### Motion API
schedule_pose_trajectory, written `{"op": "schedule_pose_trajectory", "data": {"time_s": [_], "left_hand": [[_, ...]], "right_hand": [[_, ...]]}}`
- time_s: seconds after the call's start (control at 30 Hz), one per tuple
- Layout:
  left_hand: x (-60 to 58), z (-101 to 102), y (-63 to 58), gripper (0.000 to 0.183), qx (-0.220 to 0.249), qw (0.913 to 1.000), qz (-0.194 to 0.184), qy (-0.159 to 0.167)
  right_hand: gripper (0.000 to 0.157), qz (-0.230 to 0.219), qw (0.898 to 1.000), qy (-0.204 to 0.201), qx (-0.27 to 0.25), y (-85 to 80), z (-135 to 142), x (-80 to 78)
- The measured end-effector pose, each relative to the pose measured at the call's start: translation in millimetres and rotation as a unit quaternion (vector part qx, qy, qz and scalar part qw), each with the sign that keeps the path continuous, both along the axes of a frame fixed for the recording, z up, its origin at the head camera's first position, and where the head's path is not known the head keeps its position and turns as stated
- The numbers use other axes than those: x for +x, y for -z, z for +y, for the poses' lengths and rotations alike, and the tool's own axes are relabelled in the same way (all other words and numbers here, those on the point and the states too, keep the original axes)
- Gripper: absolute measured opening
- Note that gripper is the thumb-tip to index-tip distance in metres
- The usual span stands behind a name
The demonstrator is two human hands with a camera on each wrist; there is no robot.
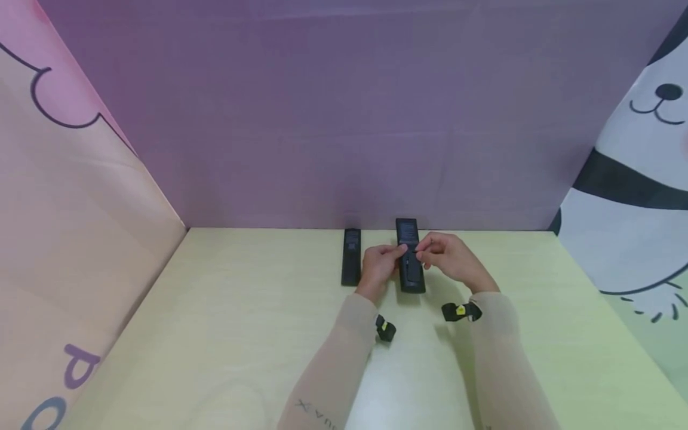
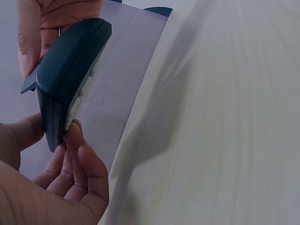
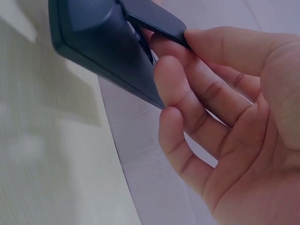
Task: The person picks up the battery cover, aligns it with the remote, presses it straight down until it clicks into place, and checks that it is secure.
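A black remote control [image 1: 408, 232] is held back side up above the table, its keys facing down in the left wrist view. My left hand [image 1: 377, 266] grips it by its left side, thumb on one face and fingers on the other. My right hand [image 1: 450, 258] pinches the battery cover [image 3: 161, 22] between thumb and finger. The cover stands tilted away from the remote's back, one end still against it, with a gap below. What lies inside the compartment is too dark to tell. Left of my left hand lies a second, slimmer black remote control [image 1: 352, 260].
The pale wooden table [image 1: 242, 322] ends at a purple backdrop [image 1: 322, 119] just behind the remotes. Printed panels stand at the left [image 1: 80, 197] and right, the right one with a panda [image 1: 629, 173]. Black straps [image 1: 461, 312] are on both wrists.
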State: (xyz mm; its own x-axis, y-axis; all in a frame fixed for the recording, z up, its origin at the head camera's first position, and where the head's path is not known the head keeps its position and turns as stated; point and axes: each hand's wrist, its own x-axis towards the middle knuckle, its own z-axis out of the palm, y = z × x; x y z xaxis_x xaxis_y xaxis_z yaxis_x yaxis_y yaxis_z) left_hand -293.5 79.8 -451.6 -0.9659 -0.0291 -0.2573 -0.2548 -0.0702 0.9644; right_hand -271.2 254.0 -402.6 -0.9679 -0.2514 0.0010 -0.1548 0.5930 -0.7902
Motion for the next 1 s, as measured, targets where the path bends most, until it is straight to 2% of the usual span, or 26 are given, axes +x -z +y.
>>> {"op": "schedule_pose_trajectory", "data": {"time_s": [0.53,1.0], "left_hand": [[-0.9,12,-2.8,0.024,0.009,0.9997,0.021,-0.002],[2.8,17,-4.1,0.023,0.028,0.9995,0.016,0.007]], "right_hand": [[0.01,0.033,0.999,0.006,0.027,-0.4,7,0.8],[0.01,0.027,0.998,0.025,0.045,0.5,9,4.3]]}}
